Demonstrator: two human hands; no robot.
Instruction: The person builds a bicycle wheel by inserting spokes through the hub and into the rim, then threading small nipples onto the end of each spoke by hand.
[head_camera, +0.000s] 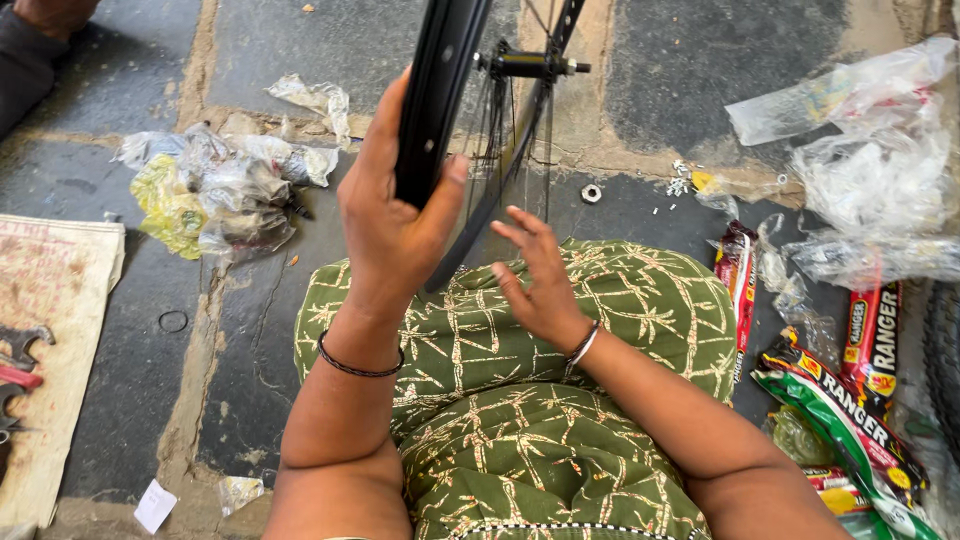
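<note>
Gripping the black rim of a bicycle wheel (440, 90) to keep it upright over the lap, the person's left hand (390, 215) wraps firmly around it. The right hand (535, 275) hovers open and empty just right of the spokes, near the hub axle (530, 65). Crumpled plastic wrappers (215, 190) and a loose nut (591, 193) lie on the stone floor (300, 40).

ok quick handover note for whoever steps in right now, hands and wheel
Left hand: gripping the black rim of the wheel, held upright over the lap.
Right hand: open, fingers spread beside the spokes, holding nothing.
Hub with axle sits in the wheel. A loose nut lies on the stone floor; spanners on the sack at left.
Done: wheel in hand. Left: cannot tell from this view.
</note>
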